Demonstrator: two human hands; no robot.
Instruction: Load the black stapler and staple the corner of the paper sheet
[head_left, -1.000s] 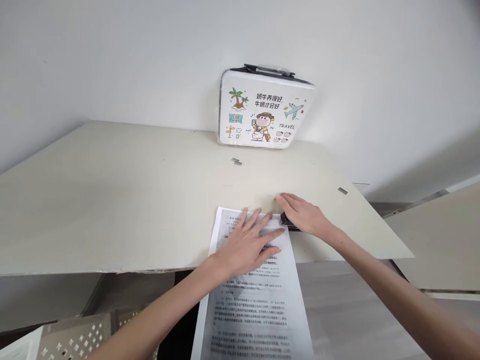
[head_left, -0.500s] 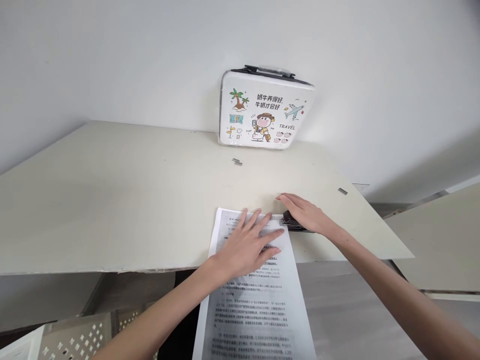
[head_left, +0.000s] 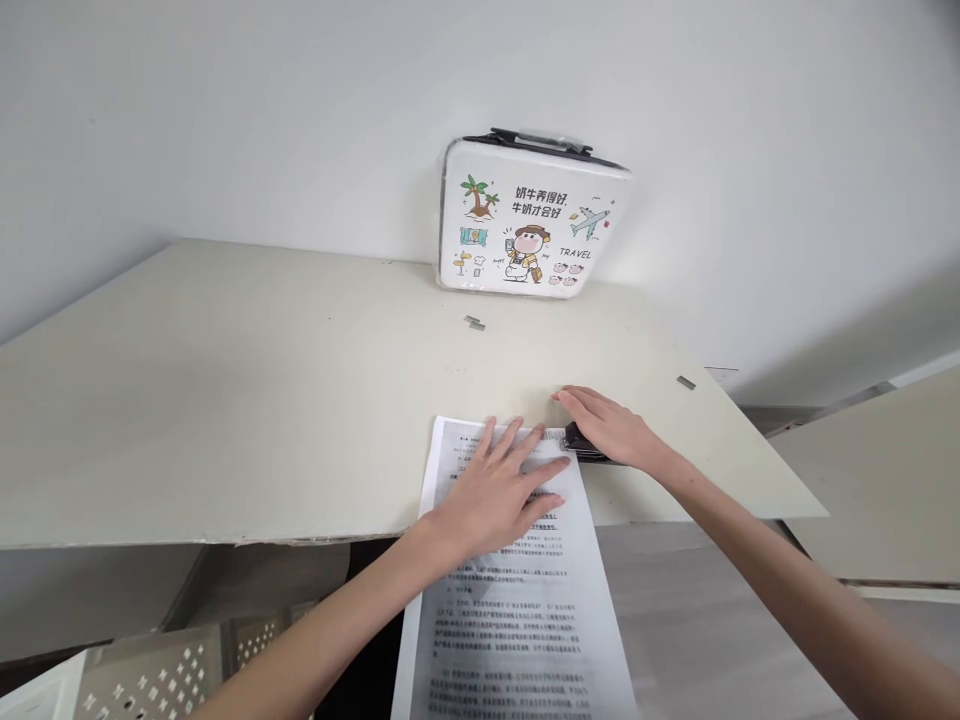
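My left hand (head_left: 499, 490) lies flat with fingers spread on printed paper (head_left: 510, 630), holding its upper part against the table. The sheet hangs past the table's near edge. My right hand (head_left: 607, 425) rests over a black stapler (head_left: 581, 442) and presses on its top. The stapler's front end sits at the paper's upper right corner. Most of its body is hidden under my palm. Whether the paper is one sheet or several, I cannot tell.
A white case (head_left: 532, 220) with cartoon prints and a black handle stands against the wall. Two strips of staples (head_left: 474, 323) lie in front of it, and another strip (head_left: 686, 382) near the table's right edge. A perforated plastic basket (head_left: 150, 680) is below, at lower left.
Almost nothing differs. Both hands, the paper and the stapler keep their places; only the view has shifted very slightly.
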